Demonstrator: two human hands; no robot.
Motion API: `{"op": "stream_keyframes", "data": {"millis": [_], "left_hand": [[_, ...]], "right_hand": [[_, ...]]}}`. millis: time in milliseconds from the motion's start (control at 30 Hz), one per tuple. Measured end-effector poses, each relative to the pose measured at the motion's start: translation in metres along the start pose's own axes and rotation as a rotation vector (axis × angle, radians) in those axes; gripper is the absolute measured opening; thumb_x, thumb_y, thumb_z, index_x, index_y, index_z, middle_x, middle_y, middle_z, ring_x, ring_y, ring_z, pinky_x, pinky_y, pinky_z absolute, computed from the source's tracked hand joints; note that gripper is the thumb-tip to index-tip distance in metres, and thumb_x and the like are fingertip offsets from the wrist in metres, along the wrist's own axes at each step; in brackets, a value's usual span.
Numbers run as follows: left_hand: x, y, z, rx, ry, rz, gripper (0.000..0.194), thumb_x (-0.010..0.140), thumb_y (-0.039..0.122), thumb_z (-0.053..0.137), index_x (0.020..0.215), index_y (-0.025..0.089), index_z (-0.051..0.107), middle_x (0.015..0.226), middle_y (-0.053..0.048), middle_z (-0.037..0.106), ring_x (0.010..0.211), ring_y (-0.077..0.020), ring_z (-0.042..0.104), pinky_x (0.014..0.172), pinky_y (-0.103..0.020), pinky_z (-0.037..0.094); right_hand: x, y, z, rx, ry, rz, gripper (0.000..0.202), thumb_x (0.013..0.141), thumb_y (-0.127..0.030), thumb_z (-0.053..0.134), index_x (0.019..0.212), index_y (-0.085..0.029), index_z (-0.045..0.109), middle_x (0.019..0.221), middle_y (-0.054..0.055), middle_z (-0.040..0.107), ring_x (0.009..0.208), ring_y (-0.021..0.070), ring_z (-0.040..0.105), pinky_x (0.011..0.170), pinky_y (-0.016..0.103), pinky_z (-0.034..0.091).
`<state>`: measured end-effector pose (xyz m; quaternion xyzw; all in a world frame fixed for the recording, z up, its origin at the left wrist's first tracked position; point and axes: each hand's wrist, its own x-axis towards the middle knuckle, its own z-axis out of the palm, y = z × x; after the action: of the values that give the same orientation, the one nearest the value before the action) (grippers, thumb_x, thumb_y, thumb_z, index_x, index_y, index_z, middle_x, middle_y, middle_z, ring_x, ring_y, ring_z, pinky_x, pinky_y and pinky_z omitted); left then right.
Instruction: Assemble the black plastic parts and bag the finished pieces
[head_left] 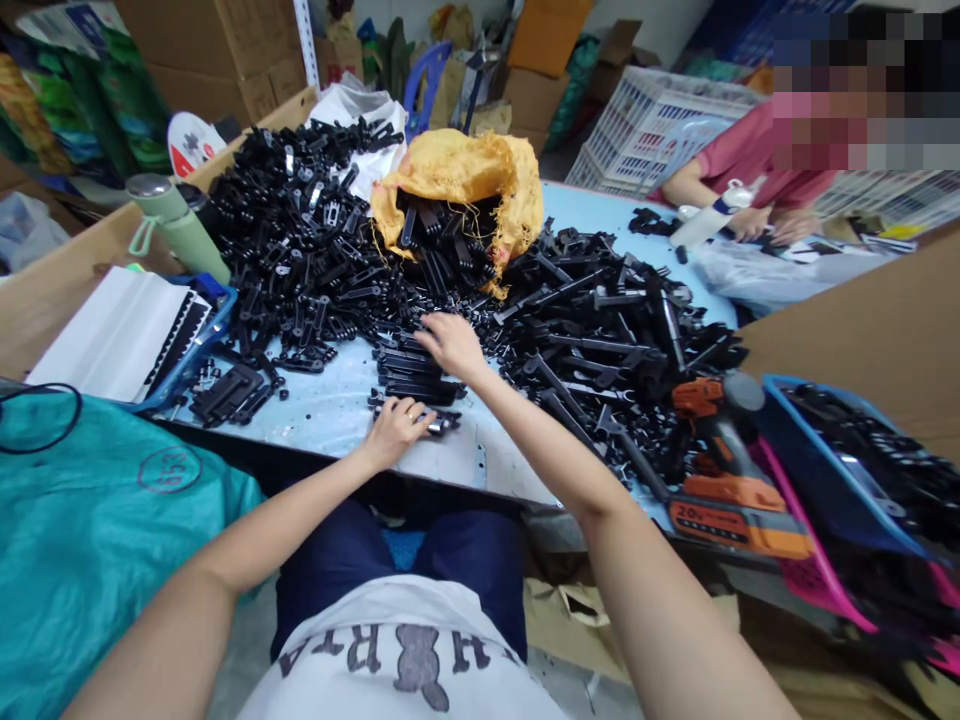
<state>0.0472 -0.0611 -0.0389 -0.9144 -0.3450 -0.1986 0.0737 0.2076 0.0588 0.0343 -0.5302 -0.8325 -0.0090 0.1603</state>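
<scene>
Here's my left hand point(397, 432), fingers curled over a black part point(447, 424) near the table's point(300, 420) front edge; my right hand point(453, 345) bends above the parts row's point(411, 376) far end. Either hand's grip, I can't tell.

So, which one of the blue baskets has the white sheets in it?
The blue basket beside the green bottle; white sheets lie in it. The other blue basket, beyond the cordless drill, holds black parts.
</scene>
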Motion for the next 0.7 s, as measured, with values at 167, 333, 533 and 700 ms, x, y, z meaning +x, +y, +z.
{"op": "stream_keyframes", "data": {"millis": [167,333,533,700], "left_hand": [[0.029,-0.018,-0.013,-0.062,-0.011,-0.125,0.043,0.086,0.037,0.054,0.122,0.014,0.05,0.11,-0.013,0.06,0.107,-0.0252,0.049,0.088,-0.041,0.034],[0.083,-0.082,-0.029,-0.031,0.043,-0.625,0.039,0.089,0.04,0.043,0.112,0.01,0.053,0.107,-0.015,0.059,0.101,-0.0267,0.05,0.083,-0.037,0.037],[0.151,-0.143,-0.01,0.062,-0.028,-0.659,0.029,0.081,0.013,0.046,0.108,0.005,0.052,0.112,-0.02,0.054,0.107,-0.0304,0.045,0.085,-0.04,0.034],[0.162,-0.158,-0.006,0.008,0.059,-0.672,0.024,0.083,0.008,0.037,0.098,0.004,0.057,0.106,-0.021,0.058,0.108,-0.0303,0.046,0.088,-0.044,0.034]], "right_hand": [[0.08,0.03,-0.007,-0.013,0.004,0.443,0.042,0.094,-0.039,0.034,0.122,-0.01,0.047,0.112,0.018,0.059,0.109,0.0285,0.049,0.088,0.042,0.041],[0.108,0.037,0.011,0.013,-0.096,0.555,0.046,0.087,-0.03,0.048,0.127,-0.009,0.038,0.112,0.019,0.059,0.107,0.0286,0.053,0.089,0.043,0.038],[0.063,0.03,-0.037,0.166,0.372,0.384,0.053,0.084,-0.031,0.048,0.131,-0.012,0.034,0.115,0.013,0.056,0.1,0.0226,0.056,0.086,0.036,0.043],[-0.048,-0.005,-0.095,0.112,0.345,-0.136,0.032,0.084,-0.027,0.051,0.115,-0.017,0.052,0.11,0.011,0.059,0.102,0.0228,0.054,0.088,0.038,0.042]]}}
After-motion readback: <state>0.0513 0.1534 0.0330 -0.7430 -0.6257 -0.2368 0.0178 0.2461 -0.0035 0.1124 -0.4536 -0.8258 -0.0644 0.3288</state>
